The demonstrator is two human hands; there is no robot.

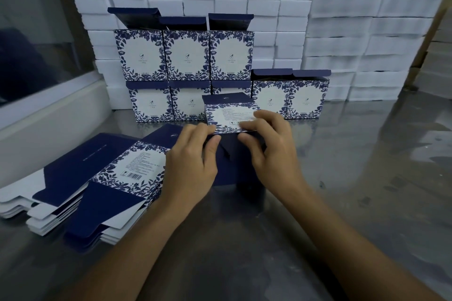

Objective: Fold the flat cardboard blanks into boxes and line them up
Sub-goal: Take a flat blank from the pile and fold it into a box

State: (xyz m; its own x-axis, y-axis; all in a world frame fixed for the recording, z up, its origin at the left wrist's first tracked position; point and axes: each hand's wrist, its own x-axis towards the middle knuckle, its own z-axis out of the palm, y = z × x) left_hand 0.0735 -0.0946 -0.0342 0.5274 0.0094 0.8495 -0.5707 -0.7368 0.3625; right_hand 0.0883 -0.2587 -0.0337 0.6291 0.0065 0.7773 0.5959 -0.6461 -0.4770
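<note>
**Both hands working a half-formed box on the metal table**

The left hand (190, 166) and the right hand (274, 146) meet on a half-folded box (232, 117) that stands on the grey metal table (367, 166). The left thumb and forefinger pinch the box's near left edge, by the floral printed panel. The right fingers (252, 126) lie curled over that same panel, with the thumb tucked under it against the dark blue side, so this hand pinches the panel too. Between the two thumbs a dark blue flap shows a folded crease.

Just left of the left fingers lies a fanned stack of flat blanks (97, 183), blue and white, touching the left wrist.

Beyond the fingertips stand finished boxes (186, 56) in two tiers: five below, three on top, lids up. Behind these rises a wall of white foam blocks (342, 19).
</note>
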